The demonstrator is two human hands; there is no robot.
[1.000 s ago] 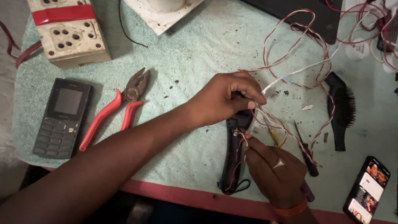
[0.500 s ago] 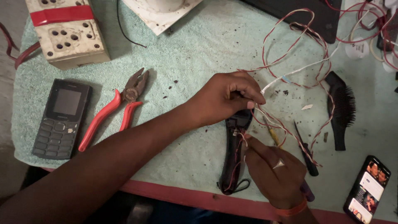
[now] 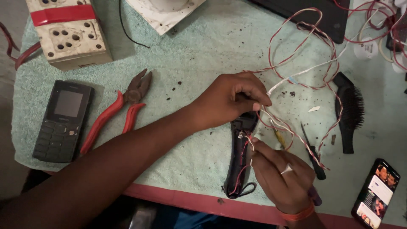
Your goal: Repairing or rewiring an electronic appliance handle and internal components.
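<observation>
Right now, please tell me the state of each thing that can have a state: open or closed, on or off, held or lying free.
Left hand: pinching the red-white wires.
Right hand: holding thin wires at the black device.
Black device: opened, wires inside exposed.
Red pliers: lying free, jaws closed.
Keypad phone: screen dark.
Smartphone: screen lit.
Black brush: lying free.
Small screwdriver: lying free.

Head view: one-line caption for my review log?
Left hand and right hand pinch thin red-and-white wires over an opened black device on a green towel.
</observation>
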